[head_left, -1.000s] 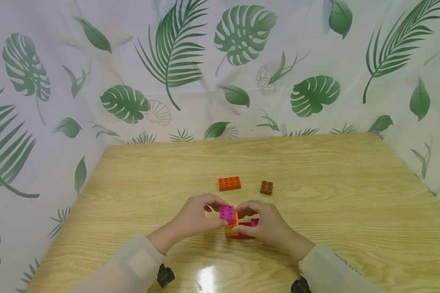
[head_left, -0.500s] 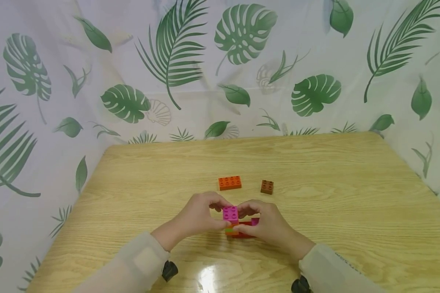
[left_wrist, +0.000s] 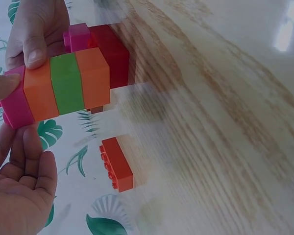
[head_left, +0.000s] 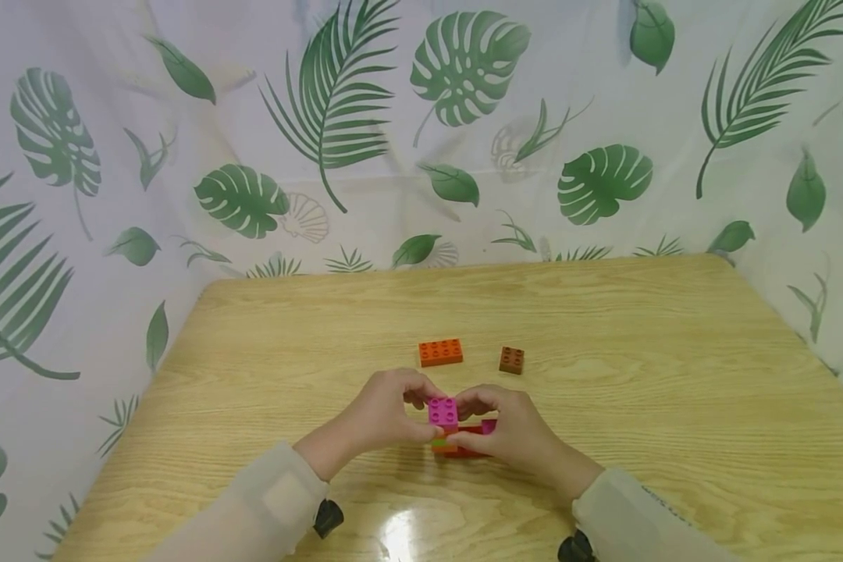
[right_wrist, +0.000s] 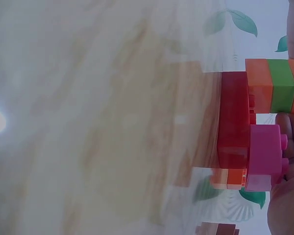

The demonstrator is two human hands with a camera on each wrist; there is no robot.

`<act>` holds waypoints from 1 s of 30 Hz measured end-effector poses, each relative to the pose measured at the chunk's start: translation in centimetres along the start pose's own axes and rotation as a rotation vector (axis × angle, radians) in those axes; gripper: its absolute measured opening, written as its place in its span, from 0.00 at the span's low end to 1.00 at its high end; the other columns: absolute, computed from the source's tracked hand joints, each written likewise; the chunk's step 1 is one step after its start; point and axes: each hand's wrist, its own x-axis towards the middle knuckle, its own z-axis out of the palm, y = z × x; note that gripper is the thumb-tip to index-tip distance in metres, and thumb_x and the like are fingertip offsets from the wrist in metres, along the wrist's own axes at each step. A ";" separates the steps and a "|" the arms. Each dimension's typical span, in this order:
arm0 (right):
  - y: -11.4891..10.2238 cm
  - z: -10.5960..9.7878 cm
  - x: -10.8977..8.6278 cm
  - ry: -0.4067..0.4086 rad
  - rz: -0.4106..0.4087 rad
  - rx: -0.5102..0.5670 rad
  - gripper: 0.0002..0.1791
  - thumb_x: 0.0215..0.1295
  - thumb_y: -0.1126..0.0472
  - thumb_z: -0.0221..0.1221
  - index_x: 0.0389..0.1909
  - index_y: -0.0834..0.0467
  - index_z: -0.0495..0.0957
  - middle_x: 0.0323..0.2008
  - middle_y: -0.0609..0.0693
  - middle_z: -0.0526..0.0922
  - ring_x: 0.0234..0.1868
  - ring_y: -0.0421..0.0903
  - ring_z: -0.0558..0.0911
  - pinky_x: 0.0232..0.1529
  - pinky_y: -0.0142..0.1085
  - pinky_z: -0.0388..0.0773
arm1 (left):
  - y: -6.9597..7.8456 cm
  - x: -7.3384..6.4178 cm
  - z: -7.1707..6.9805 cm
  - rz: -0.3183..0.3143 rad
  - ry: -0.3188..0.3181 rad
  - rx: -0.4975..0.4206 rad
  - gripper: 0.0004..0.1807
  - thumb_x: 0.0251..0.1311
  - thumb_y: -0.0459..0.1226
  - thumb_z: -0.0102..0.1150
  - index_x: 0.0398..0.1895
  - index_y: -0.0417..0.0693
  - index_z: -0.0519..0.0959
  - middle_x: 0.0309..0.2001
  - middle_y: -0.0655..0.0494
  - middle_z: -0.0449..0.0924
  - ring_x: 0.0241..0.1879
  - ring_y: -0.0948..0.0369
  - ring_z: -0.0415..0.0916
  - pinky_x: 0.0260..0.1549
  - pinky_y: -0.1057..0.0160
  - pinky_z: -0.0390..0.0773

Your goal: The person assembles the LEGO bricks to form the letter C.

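Observation:
My left hand [head_left: 382, 417] pinches a magenta toy building brick [head_left: 442, 410] between thumb and fingers. That brick sits squarely on a column of an orange, a green brick [left_wrist: 66, 82] and a lower orange brick [left_wrist: 94, 76]. The thumb and fingers of my right hand [head_left: 509, 425] grip the upper orange brick [left_wrist: 40, 91] from the right. Under the column lies a long red brick [right_wrist: 233, 120] on the table. Its other end carries a second magenta brick [right_wrist: 264, 152], partly hidden by the right hand in the head view.
Beyond the hands, an orange-red brick [head_left: 440, 353] with two rows of studs lies on the wooden table [head_left: 639, 351]. To its right is a small brown brick [head_left: 511, 360]. A leaf-patterned cloth [head_left: 365, 226] hangs behind the table.
My left hand has moved slightly right with the magenta brick. Earlier the brick stood off to the left, with orange studs showing; now it covers them. The right hand has stayed in place.

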 end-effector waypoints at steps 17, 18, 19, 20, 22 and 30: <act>-0.1 -1.4 0.6 -0.121 0.002 -0.041 0.25 0.50 0.53 0.72 0.48 0.58 0.79 0.42 0.46 0.82 0.42 0.43 0.80 0.45 0.40 0.79 | -0.1 -0.1 0.2 0.005 0.007 0.010 0.15 0.45 0.33 0.72 0.38 0.45 0.82 0.36 0.61 0.78 0.38 0.57 0.75 0.42 0.55 0.77; -0.1 -1.7 0.7 -0.134 -0.004 -0.045 0.26 0.49 0.53 0.72 0.49 0.58 0.78 0.43 0.47 0.82 0.43 0.43 0.80 0.46 0.41 0.78 | -0.1 -0.1 0.2 0.007 0.009 0.013 0.15 0.45 0.33 0.72 0.38 0.44 0.82 0.36 0.60 0.78 0.38 0.57 0.75 0.42 0.55 0.77; 0.0 -2.1 0.9 -0.145 -0.007 -0.053 0.27 0.49 0.53 0.72 0.50 0.58 0.78 0.44 0.48 0.82 0.43 0.43 0.80 0.47 0.42 0.78 | -0.1 -0.2 0.2 0.008 0.008 0.012 0.15 0.45 0.33 0.72 0.39 0.44 0.82 0.37 0.60 0.79 0.38 0.57 0.75 0.42 0.56 0.77; 0.1 -2.4 1.1 -0.150 -0.011 -0.065 0.27 0.49 0.54 0.72 0.50 0.58 0.78 0.45 0.49 0.82 0.44 0.43 0.80 0.48 0.43 0.77 | -0.1 -0.2 0.1 0.009 0.008 0.015 0.15 0.45 0.33 0.72 0.39 0.44 0.82 0.37 0.60 0.79 0.38 0.57 0.76 0.42 0.56 0.77; 0.3 -3.1 1.6 -0.160 -0.018 -0.093 0.27 0.50 0.55 0.72 0.51 0.59 0.77 0.46 0.51 0.82 0.44 0.44 0.80 0.49 0.45 0.77 | -0.1 -0.2 0.1 0.010 0.007 0.015 0.16 0.45 0.33 0.72 0.39 0.45 0.82 0.37 0.60 0.79 0.38 0.56 0.76 0.42 0.57 0.78; 1.4 -4.0 4.5 -0.150 -0.004 -0.281 0.25 0.55 0.56 0.69 0.52 0.60 0.77 0.48 0.53 0.81 0.48 0.48 0.78 0.53 0.49 0.73 | 0.0 -0.2 0.0 -0.007 0.001 0.019 0.15 0.45 0.34 0.72 0.39 0.45 0.82 0.37 0.60 0.79 0.38 0.56 0.75 0.42 0.53 0.77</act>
